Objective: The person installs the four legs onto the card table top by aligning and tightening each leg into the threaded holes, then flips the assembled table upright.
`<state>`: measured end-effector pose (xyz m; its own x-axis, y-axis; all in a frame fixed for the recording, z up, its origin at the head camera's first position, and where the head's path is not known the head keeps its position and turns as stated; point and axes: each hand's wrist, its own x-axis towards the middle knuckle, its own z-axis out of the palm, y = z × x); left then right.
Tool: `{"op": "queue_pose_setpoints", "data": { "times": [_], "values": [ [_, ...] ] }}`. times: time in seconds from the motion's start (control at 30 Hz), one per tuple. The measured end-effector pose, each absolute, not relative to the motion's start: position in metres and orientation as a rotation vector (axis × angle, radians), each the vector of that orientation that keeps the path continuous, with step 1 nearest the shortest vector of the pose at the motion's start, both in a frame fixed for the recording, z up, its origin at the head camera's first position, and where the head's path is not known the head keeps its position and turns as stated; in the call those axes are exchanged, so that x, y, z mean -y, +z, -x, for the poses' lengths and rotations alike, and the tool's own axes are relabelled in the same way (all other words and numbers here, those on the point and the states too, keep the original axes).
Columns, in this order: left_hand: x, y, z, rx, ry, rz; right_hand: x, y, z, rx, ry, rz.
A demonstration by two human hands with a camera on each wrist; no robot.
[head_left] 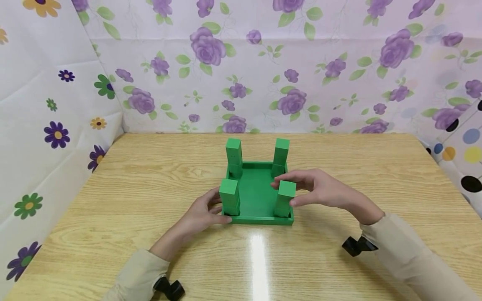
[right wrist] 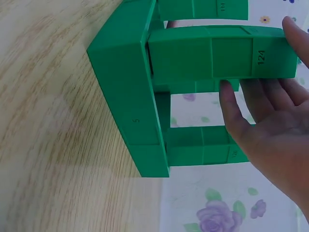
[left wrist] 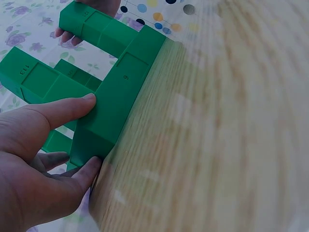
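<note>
A square, shallow green tray sits on the table with a green stacked-block post at each corner. My left hand holds the tray's near left corner, beside the near left post. Its thumb presses the outer wall, while a finger lies at the bottom edge. At the near right post, marked 124, my right hand has its thumb at the top end and its fingers curled behind. Farther off stand the far left post and the far right post.
The wooden table meets a flower-print cloth along its back edge. Another patterned cloth hangs on the left, and a dotted one on the right. Black wrist mounts hang under both sleeves.
</note>
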<state>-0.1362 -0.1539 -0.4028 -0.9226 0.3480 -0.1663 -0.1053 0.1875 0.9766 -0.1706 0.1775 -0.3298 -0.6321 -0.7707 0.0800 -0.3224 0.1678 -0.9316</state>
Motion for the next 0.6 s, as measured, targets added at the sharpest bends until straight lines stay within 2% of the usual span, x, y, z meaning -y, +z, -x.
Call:
{"op": "queue_pose_setpoints", "data": {
  "times": [0.27, 0.6],
  "values": [
    [0.154, -0.404, 0.137, -2.100, 1.794, -0.248, -0.170, -0.328, 0.161, -2.473, -1.290, 0.889],
    [0.154, -0.404, 0.137, -2.103, 1.798, -0.238, -0.152, -0.334, 0.142, -2.766, -1.351, 0.698]
  ]
}}
